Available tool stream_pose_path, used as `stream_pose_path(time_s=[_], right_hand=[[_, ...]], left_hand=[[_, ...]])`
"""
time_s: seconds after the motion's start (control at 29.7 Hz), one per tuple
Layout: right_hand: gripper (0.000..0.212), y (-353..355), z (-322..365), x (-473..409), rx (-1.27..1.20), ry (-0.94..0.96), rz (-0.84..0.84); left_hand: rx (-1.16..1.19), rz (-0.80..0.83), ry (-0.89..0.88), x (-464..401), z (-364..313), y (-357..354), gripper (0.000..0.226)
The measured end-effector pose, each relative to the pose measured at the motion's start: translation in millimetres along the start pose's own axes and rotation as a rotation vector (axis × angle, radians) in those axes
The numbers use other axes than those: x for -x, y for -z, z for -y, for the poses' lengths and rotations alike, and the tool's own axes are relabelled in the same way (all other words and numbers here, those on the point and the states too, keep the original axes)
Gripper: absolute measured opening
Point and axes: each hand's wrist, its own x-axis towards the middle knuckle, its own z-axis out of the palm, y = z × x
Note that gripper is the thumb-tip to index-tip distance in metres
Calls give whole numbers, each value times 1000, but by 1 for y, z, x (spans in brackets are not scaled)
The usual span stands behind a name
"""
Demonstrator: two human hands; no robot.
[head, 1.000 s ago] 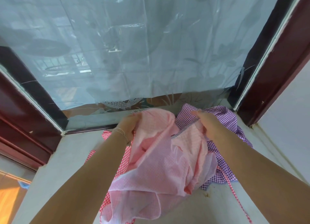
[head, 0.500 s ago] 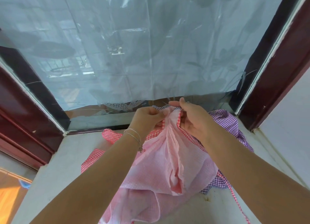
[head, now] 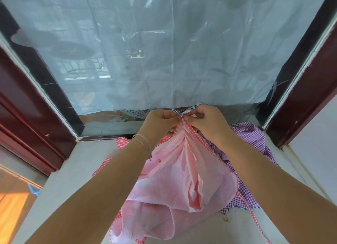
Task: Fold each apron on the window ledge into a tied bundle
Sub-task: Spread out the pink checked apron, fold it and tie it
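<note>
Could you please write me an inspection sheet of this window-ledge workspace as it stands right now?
Surface: pale window ledge, a small stain near its front right.
Job's things: pink apron lifted and gathered at its top; purple checked apron lying crumpled under and behind it.
Clutter: nothing seen.
Grips: left hand and right hand both pinch the pink apron's gathered top, the right also at a striped strap.
Cables: none; a red checked tie trails off the front right.
Surroundings: window covered with translucent plastic sheet; dark red frame; bracelet on the left wrist.
</note>
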Motion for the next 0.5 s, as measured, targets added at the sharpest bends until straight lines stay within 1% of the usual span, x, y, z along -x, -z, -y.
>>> stream_pose_path(time_s=[0.07, 0.1, 0.13, 0.2, 0.27, 0.37, 0.44, 0.5], right_hand=[[8, -4, 0, -2, 198, 94, -73], [4, -5, -1, -2, 258, 126, -94], [3, -5, 0, -2, 303, 154, -102], [7, -5, 0, -1, 355, 192, -89], [10, -5, 2, 0, 391, 225, -84], [7, -4, 7, 0, 373, 212, -45], [5, -5, 10, -1, 323, 188, -14], [6, -5, 12, -5, 285, 168, 7]], left_hand=[[-40, -5, -12, 2, -2, -1, 26], [-49, 5, -14, 3, -3, -2, 23], [-54, 18, -16, 4, -3, -3, 22], [-61, 46, -29, 4, -2, -2, 26], [-87, 77, -66, 4, -1, 0, 28], [-172, 99, -161, 8, -5, 4, 18], [-211, 42, -216, 9, -7, 4, 16], [-214, -17, -238, 7, -6, 6, 21]])
